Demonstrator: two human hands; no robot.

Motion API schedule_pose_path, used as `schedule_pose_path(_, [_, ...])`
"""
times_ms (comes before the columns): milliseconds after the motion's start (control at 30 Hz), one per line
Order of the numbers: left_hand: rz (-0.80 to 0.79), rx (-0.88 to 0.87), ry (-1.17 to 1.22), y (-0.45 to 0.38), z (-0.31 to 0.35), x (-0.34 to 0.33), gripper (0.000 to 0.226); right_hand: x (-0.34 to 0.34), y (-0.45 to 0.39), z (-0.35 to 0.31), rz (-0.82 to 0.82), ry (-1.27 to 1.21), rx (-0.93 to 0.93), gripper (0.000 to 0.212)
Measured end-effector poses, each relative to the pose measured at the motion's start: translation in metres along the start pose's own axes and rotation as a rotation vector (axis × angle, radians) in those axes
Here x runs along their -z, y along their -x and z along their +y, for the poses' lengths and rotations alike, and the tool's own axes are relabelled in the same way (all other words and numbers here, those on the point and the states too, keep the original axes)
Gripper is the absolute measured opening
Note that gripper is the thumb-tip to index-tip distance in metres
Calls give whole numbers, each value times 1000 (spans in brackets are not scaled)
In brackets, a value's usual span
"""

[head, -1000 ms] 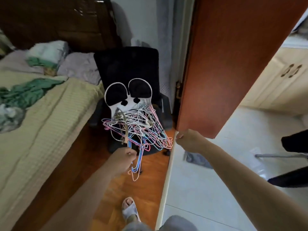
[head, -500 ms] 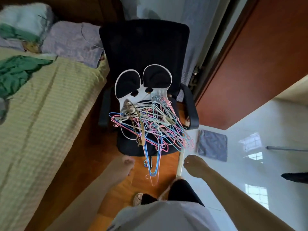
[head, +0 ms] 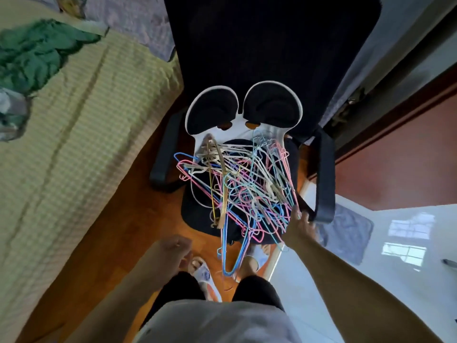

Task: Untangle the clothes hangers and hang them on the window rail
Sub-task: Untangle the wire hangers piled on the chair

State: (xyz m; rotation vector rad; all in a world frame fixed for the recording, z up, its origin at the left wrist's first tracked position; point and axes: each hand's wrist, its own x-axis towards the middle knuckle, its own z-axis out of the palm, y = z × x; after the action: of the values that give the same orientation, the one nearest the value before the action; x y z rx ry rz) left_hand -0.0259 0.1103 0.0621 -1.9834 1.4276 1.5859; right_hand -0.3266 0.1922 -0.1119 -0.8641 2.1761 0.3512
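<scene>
The tangled heap of pink, blue and cream wire clothes hangers (head: 243, 191) lies on the black office chair's seat (head: 197, 216), some loops overhanging its near edge. The right hand (head: 298, 225), fingers spread, touches the heap's right side; the left hand (head: 168, 256) hangs loosely curled, holding nothing. A hasty pull could drag the whole knot off onto the wooden floor (head: 118, 231), since hooks interlock; open room lies right over the white tiles (head: 346, 256), while the green-checked bed (head: 61, 144) crowds the left.

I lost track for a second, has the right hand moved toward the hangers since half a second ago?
Yes. The right hand has reached forward to the right edge of the hangers on the chair, near its right armrest; before, it hung short of the seat.
</scene>
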Motion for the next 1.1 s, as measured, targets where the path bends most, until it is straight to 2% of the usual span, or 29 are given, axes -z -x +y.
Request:
schedule_pose_path(100, [-32,20,-15,-11,-3,4,20,-10,-19,-4,41,-33,-32,106])
schedule_pose_path(233, [-52,39,-96,-31,-6,23,21,-9,-25,-5,95,-33,-45,100])
schedule_pose_path(267, [-58,35,-140,-37,-6,28,21,-8,-23,-6,96,-32,-58,95])
schedule_pose_path(367, [-86,9,-150,-45,0,40,20,1,-5,-13,144,-126,-88,50])
schedule_pose_path(433, [-101,-25,-127,-46,6,47,18,10,13,-20,203,-180,-102,39])
schedule_pose_path(533, [-151,-76,-118,-43,17,51,17,18,44,-25,245,-219,-119,39])
schedule_pose_path(667, [-178,-103,-105,-43,27,55,16,24,81,-31,154,-310,-180,33])
schedule_pose_path(900, [-240,-138,-87,-44,37,60,16,29,118,-22,106,-491,-179,39])
schedule_pose_path(1000, [-261,-142,-64,-43,41,57,18,27,124,-15,106,-603,-205,26])
schedule_pose_path(1100, [-261,-149,-65,-38,44,57,17,27,124,-8,122,-628,-221,24])
